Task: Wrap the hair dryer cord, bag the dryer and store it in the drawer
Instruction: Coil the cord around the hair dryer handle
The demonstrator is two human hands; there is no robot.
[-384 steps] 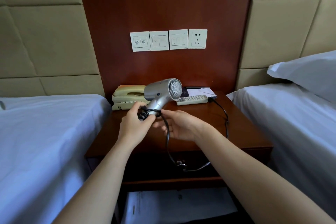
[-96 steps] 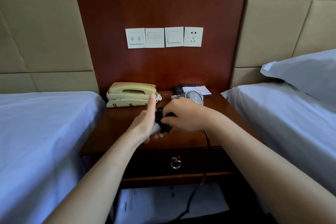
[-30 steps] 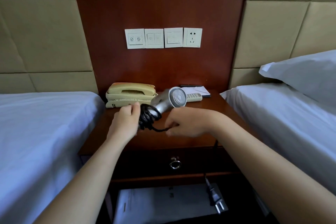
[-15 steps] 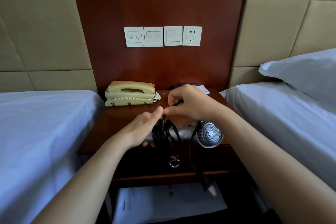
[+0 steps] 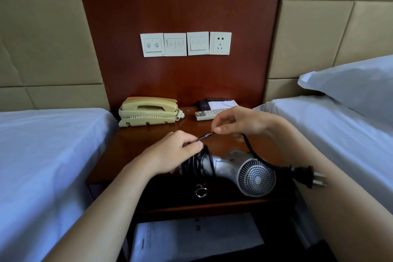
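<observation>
Over the nightstand [image 5: 131, 140] edge, left hand [image 5: 172, 153] grips the dryer [image 5: 246, 170]; right hand [image 5: 244, 121] pinches cord [image 5: 253, 151].

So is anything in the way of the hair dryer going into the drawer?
Only the drawer itself: it is shut, its ring pull untouched. The hair dryer hangs just in front of it, gripped by the left hand. No bag is in view.
</observation>
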